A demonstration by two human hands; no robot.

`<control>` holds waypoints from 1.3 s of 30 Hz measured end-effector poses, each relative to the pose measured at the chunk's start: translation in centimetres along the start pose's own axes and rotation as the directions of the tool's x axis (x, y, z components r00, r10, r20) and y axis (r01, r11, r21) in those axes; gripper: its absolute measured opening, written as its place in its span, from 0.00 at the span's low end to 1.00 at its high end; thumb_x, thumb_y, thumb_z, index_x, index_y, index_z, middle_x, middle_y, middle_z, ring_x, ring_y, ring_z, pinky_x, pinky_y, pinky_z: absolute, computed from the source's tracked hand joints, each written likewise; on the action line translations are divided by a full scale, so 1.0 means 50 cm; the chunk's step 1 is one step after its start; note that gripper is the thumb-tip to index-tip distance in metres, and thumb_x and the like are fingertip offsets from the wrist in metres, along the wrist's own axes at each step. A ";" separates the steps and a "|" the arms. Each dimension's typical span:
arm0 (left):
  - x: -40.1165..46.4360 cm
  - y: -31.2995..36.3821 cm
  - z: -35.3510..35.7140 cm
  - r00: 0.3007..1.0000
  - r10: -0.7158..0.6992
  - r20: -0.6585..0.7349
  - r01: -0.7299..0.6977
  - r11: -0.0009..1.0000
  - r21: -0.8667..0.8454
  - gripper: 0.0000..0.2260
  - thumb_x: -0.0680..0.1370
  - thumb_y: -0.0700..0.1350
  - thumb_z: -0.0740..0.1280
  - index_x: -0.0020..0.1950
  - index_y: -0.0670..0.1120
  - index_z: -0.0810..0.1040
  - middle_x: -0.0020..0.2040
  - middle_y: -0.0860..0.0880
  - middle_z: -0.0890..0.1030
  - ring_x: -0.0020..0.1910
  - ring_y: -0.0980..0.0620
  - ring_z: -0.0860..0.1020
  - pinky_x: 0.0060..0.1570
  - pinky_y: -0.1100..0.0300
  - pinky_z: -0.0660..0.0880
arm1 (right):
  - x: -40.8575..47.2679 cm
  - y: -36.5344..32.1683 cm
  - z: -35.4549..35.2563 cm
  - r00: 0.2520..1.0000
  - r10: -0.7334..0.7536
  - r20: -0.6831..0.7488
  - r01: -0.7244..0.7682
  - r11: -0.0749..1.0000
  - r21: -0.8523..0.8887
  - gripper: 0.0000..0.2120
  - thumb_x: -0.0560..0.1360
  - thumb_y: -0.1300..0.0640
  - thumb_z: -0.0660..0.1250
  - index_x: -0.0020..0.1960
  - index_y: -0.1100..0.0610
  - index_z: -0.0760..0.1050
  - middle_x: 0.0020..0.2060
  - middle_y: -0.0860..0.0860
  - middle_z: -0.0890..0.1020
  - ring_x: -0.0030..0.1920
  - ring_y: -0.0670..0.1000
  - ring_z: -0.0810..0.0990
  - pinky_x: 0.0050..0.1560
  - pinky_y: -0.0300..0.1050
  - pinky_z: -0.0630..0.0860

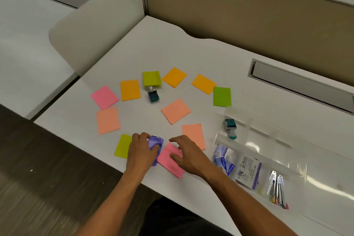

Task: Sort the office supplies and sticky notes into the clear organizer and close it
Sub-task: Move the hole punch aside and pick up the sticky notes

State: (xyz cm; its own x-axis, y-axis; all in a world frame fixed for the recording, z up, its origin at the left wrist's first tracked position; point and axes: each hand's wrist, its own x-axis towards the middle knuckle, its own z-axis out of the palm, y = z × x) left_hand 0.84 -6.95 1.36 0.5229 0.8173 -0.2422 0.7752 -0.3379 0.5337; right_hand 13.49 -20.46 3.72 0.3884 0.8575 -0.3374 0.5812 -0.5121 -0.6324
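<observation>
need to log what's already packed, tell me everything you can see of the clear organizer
The clear organizer is a see-through plastic case lying open and flat at the right of the white desk, glare streaking its lid. Dividers split it into compartments. One holds a teal roller stamp, others blue-and-white small boxes, a white-and-purple printed packet and metal staple removers. Several compartments look empty. Neither hand touches it; the right hand is nearest, over a pink note.

Bare desk (159, 51) beyond notes; organizer (268, 140) blocks right.
</observation>
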 end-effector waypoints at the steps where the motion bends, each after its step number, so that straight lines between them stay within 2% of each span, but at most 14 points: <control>1: 0.002 -0.004 0.001 1.000 -0.009 0.005 0.009 1.000 -0.005 0.16 0.72 0.49 0.72 0.57 0.46 0.74 0.54 0.47 0.73 0.46 0.49 0.76 0.42 0.60 0.71 | 0.002 0.000 0.004 1.000 0.000 0.010 0.000 1.000 -0.005 0.25 0.78 0.48 0.65 0.73 0.49 0.65 0.70 0.50 0.69 0.65 0.51 0.73 0.67 0.47 0.71; 5: 0.014 -0.023 0.010 0.998 -0.043 0.049 0.041 0.998 0.039 0.12 0.71 0.53 0.71 0.43 0.46 0.75 0.42 0.48 0.77 0.38 0.49 0.77 0.35 0.57 0.72 | 0.008 -0.001 0.014 0.999 0.021 0.043 -0.019 0.999 -0.034 0.25 0.78 0.48 0.65 0.73 0.50 0.65 0.71 0.50 0.69 0.67 0.51 0.71 0.69 0.49 0.69; 15: 0.010 -0.017 0.011 0.995 -0.010 0.094 0.002 0.996 0.094 0.11 0.75 0.50 0.66 0.37 0.45 0.71 0.38 0.46 0.75 0.36 0.46 0.74 0.34 0.56 0.67 | 0.001 -0.006 0.022 0.998 0.027 0.054 -0.025 0.998 -0.050 0.25 0.78 0.49 0.64 0.73 0.51 0.65 0.72 0.51 0.68 0.69 0.52 0.69 0.70 0.51 0.68; 20: 0.014 -0.001 -0.003 0.999 0.034 0.035 -0.037 0.995 0.095 0.09 0.76 0.49 0.66 0.42 0.45 0.72 0.41 0.47 0.72 0.37 0.48 0.72 0.36 0.57 0.67 | -0.001 -0.007 0.016 0.999 0.026 0.048 -0.024 0.999 -0.034 0.26 0.78 0.48 0.65 0.74 0.50 0.64 0.72 0.51 0.67 0.69 0.52 0.69 0.70 0.49 0.68; 24: 0.024 0.011 -0.010 0.999 0.040 -0.007 -0.040 0.996 0.083 0.09 0.76 0.49 0.67 0.45 0.43 0.74 0.45 0.45 0.73 0.38 0.47 0.75 0.36 0.58 0.70 | -0.005 -0.007 0.015 0.996 0.044 0.073 -0.040 0.997 -0.060 0.26 0.78 0.48 0.64 0.74 0.50 0.63 0.73 0.51 0.67 0.70 0.53 0.69 0.70 0.51 0.68; 27: 0.032 0.012 -0.012 1.000 0.011 0.009 -0.012 0.997 0.079 0.11 0.76 0.49 0.67 0.47 0.42 0.76 0.47 0.44 0.73 0.38 0.47 0.75 0.37 0.57 0.70 | -0.005 -0.005 0.017 0.997 0.051 0.065 -0.042 0.992 -0.123 0.27 0.78 0.47 0.65 0.75 0.50 0.62 0.73 0.51 0.67 0.70 0.54 0.68 0.69 0.51 0.69; 33: 0.049 0.016 -0.004 0.999 -0.010 0.050 0.008 0.999 0.035 0.11 0.77 0.49 0.67 0.50 0.41 0.76 0.48 0.43 0.75 0.41 0.46 0.76 0.38 0.56 0.72 | -0.011 0.000 0.037 0.998 0.038 0.055 -0.015 0.929 -0.369 0.32 0.75 0.45 0.68 0.74 0.55 0.63 0.68 0.55 0.69 0.65 0.57 0.68 0.61 0.54 0.73; 36: 0.064 0.021 0.001 0.998 -0.016 0.059 0.015 1.000 0.008 0.11 0.77 0.49 0.66 0.50 0.40 0.76 0.48 0.43 0.75 0.42 0.45 0.76 0.40 0.54 0.73 | -0.012 0.001 0.042 0.998 0.024 0.057 -0.002 0.933 -0.359 0.31 0.75 0.47 0.68 0.73 0.56 0.63 0.68 0.56 0.69 0.65 0.58 0.68 0.60 0.55 0.74; 39: 0.075 0.026 0.008 0.997 -0.023 0.072 0.024 1.000 -0.008 0.11 0.77 0.48 0.65 0.50 0.39 0.76 0.47 0.42 0.75 0.42 0.45 0.74 0.40 0.55 0.69 | -0.012 0.002 0.040 0.997 0.026 0.066 -0.003 0.943 -0.332 0.31 0.76 0.47 0.67 0.74 0.55 0.61 0.70 0.55 0.67 0.67 0.57 0.67 0.61 0.54 0.73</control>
State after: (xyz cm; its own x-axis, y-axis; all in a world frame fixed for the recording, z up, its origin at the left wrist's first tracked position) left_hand 3.94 -4.49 0.82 0.5290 0.7891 -0.3124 0.7845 -0.3143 0.5345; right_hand 11.85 -20.93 2.47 0.3554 0.8453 -0.3989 0.7844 -0.5018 -0.3645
